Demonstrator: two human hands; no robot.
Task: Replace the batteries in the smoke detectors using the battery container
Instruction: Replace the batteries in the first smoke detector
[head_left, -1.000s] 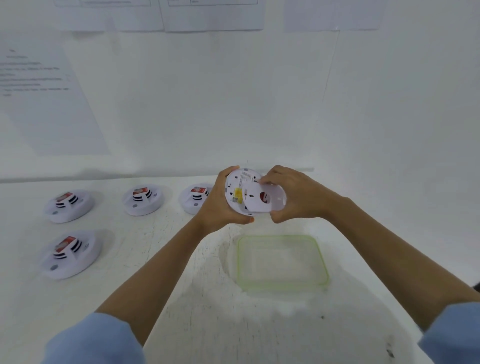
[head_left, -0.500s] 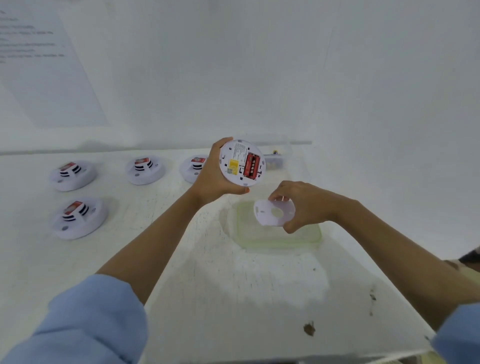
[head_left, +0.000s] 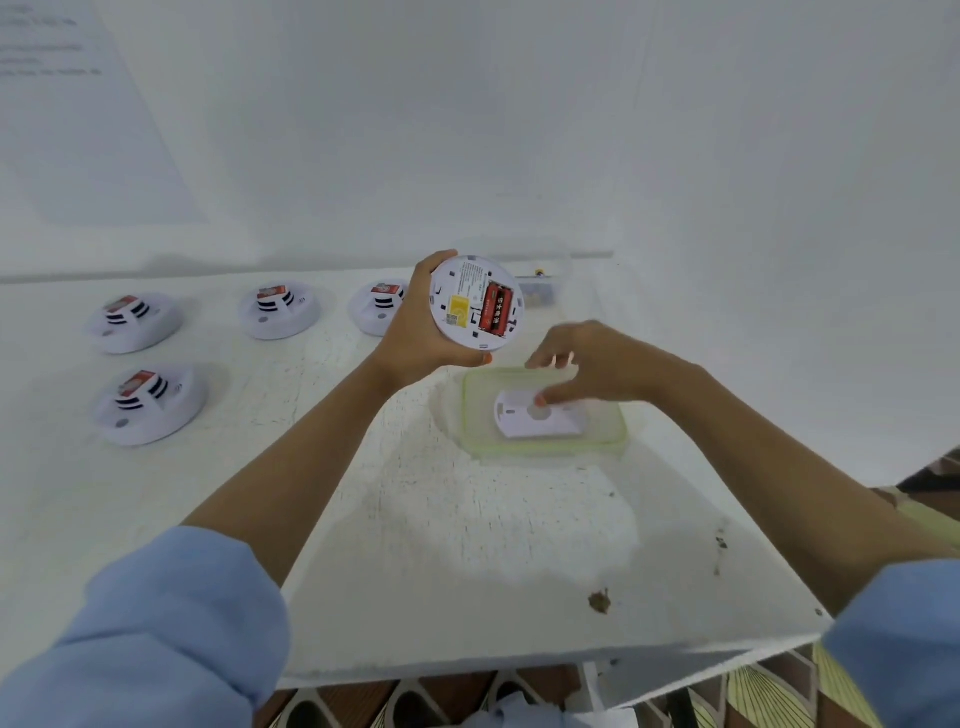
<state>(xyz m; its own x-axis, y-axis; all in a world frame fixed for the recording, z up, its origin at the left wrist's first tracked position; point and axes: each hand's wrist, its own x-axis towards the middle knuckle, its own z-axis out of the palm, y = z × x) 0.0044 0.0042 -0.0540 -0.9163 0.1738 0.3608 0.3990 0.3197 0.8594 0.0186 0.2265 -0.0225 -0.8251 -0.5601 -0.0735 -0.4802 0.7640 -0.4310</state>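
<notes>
My left hand (head_left: 415, 338) grips a round white smoke detector (head_left: 467, 304) held up with its back toward me; red batteries (head_left: 496, 307) sit in its uncovered compartment beside a yellow label. The detector's white cover plate (head_left: 540, 418) lies flat in a clear green-rimmed tray (head_left: 470, 410) on the white table. Over that tray hovers my right hand (head_left: 597, 364), fingers spread, its thumb tip resting on the plate. A small clear battery container (head_left: 540, 292) stands at the back, partly hidden by the held detector.
Several other white smoke detectors rest face up on the left: three in a back row (head_left: 135, 322) (head_left: 280, 309) (head_left: 375, 307) and one nearer (head_left: 150, 405). The table's front edge (head_left: 519, 670) is close to me. White walls stand behind and to the right.
My right hand pulled the cover plate off the detector, carried it down and laid it in the tray, then spread its fingers. My left hand turned the detector's uncovered back toward me.
</notes>
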